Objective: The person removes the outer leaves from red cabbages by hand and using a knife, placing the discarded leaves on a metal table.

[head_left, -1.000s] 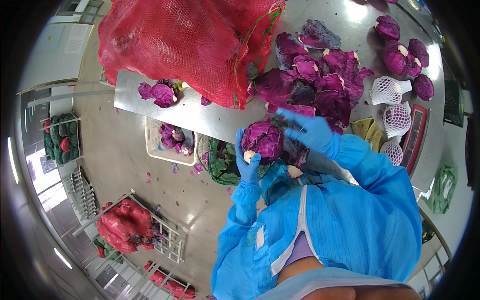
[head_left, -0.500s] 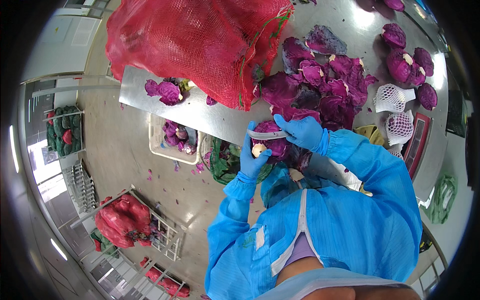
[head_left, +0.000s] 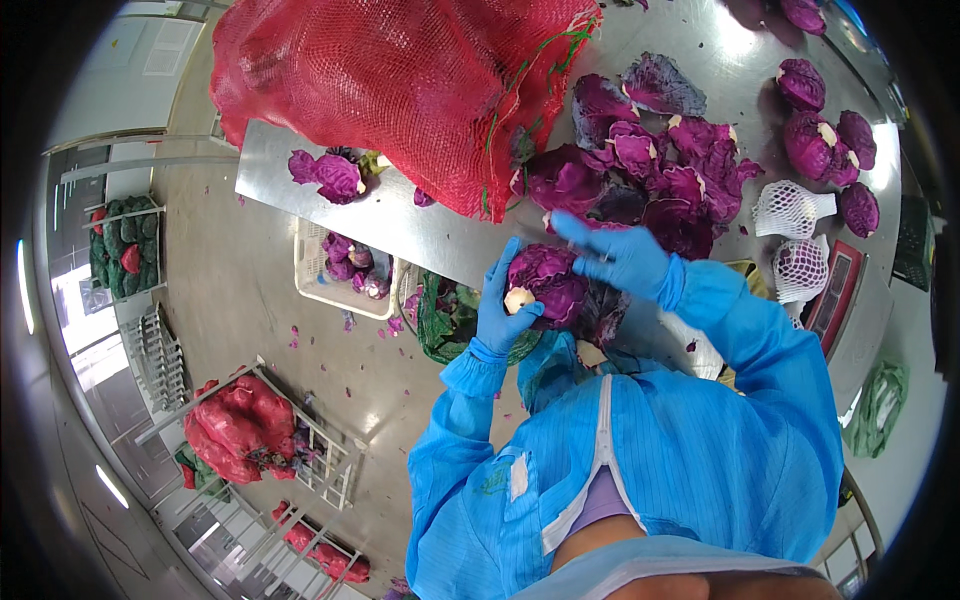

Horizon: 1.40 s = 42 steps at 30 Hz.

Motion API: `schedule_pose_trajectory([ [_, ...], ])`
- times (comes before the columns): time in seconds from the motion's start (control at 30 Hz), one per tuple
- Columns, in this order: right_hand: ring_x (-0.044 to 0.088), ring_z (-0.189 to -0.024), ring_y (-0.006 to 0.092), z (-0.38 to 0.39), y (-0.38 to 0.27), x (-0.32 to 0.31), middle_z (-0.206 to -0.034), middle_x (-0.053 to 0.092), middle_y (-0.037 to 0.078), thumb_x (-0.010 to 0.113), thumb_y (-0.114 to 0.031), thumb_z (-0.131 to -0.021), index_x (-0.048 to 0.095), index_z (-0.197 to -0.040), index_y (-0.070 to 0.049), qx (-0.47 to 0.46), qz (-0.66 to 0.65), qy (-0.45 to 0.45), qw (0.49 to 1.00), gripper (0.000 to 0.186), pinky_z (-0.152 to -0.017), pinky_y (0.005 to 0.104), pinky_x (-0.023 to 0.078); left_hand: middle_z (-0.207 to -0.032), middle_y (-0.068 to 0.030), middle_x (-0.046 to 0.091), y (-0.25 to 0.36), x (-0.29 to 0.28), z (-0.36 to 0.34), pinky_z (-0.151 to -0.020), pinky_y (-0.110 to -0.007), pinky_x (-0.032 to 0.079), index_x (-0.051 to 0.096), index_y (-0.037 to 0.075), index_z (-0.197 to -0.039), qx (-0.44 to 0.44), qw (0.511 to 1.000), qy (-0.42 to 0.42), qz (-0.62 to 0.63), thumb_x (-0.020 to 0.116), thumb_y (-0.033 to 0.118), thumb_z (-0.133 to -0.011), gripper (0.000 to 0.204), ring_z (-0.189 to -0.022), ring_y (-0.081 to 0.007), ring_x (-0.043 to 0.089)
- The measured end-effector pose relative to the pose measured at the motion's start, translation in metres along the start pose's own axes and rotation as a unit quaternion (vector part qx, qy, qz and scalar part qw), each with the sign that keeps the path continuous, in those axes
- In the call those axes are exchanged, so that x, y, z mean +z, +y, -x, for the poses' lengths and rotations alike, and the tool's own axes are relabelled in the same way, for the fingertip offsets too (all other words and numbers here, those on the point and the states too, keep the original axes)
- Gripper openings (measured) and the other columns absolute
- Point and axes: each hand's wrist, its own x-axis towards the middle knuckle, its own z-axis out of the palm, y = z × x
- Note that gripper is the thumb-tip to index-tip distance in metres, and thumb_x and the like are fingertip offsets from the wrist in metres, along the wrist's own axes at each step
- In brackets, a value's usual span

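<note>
My left hand (head_left: pixel 504 303), in a blue glove, is closed around a red cabbage (head_left: pixel 550 283) at the table's near edge. The pale cut stem (head_left: pixel 518 299) faces toward my left thumb. My right hand (head_left: pixel 622 258), also gloved in blue, is just right of the cabbage and apart from its stem. Motion smears its fingers, and the knife cannot be made out there. Loose purple outer leaves (head_left: pixel 665 185) lie heaped on the metal table (head_left: pixel 430 235) just beyond my hands. More dark leaves (head_left: pixel 602 312) lie below my right hand.
A big red mesh sack (head_left: pixel 400 90) covers the table's far left. Several red cabbages (head_left: pixel 808 143) stand at the far right, near white foam nets (head_left: pixel 793 209) and a red-framed scale (head_left: pixel 834 298). A cream crate (head_left: pixel 343 300) with cabbages and a green mesh bag (head_left: pixel 440 335) are below the table edge.
My right hand has moved slightly right, away from the cabbage's stem. The curved knife blade that lay across the cabbage is out of sight. My left hand keeps its hold.
</note>
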Motion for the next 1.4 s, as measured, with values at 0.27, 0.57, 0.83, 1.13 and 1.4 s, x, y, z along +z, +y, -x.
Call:
schedule_pose_trajectory([
  [0.27, 0.057, -0.055, 0.0216, 0.001, 0.013, 0.006, -0.071, 0.06, 0.01, 0.071, -0.02, -0.085, 0.047, -0.141, -0.018, -0.116, 0.272, -0.05, 0.954, 0.061, -0.052, 0.0326, 0.048, -0.146, -0.0161, 0.039, -0.003, 0.004, -0.006, -0.113, -0.04, 0.03, 0.03, 0.0, -0.147, -0.014, 0.994, -0.01, 0.109, 0.079, 0.029, -0.07, 0.095, -0.134, -0.0269, 0.04],
  [0.57, 0.049, -0.044, 0.0177, -0.007, 0.019, 0.011, -0.06, 0.047, 0.003, 0.065, -0.02, -0.084, 0.033, -0.146, -0.002, -0.185, 0.528, 0.041, 0.828, 0.072, -0.038, 0.0348, 0.037, -0.143, -0.0129, 0.043, 0.012, 0.006, -0.013, -0.111, -0.037, 0.031, 0.032, 0.001, -0.146, -0.019, 0.997, -0.041, 0.059, 0.079, 0.018, -0.068, 0.093, -0.129, -0.0236, 0.043],
  [0.83, 0.054, -0.05, 0.0234, -0.007, 0.009, -0.008, -0.066, 0.053, 0.007, 0.069, -0.017, -0.081, 0.051, -0.134, -0.009, -0.207, 0.386, -0.007, 0.899, 0.058, -0.043, 0.0355, 0.043, -0.141, -0.0181, 0.043, 0.022, 0.009, -0.006, -0.111, -0.042, 0.033, 0.036, 0.005, -0.145, 0.032, 0.996, -0.038, -0.069, 0.077, 0.023, -0.064, 0.093, -0.129, -0.0323, 0.045],
  [1.13, 0.064, -0.112, 0.0199, -0.028, -0.002, -0.037, -0.135, 0.056, 0.013, 0.066, -0.022, -0.09, 0.036, -0.148, -0.019, 0.017, 0.206, 0.071, 0.976, 0.065, -0.089, 0.0303, 0.053, -0.146, -0.0172, 0.041, 0.031, 0.019, 0.0, -0.111, -0.043, 0.032, 0.035, 0.004, -0.146, 0.071, 0.99, -0.023, -0.123, 0.077, 0.027, -0.061, 0.096, -0.133, -0.0349, 0.042],
  [1.4, 0.067, -0.078, 0.0265, 0.04, -0.042, 0.032, -0.093, 0.067, 0.012, 0.069, -0.033, -0.086, 0.042, -0.145, -0.018, 0.107, 0.221, -0.034, 0.969, 0.067, -0.068, 0.0319, 0.052, -0.147, -0.0217, 0.037, 0.038, 0.043, 0.007, -0.113, -0.049, 0.028, 0.033, 0.002, -0.144, 0.074, 0.987, 0.002, -0.144, 0.078, 0.029, -0.061, 0.099, -0.134, -0.0408, 0.037],
])
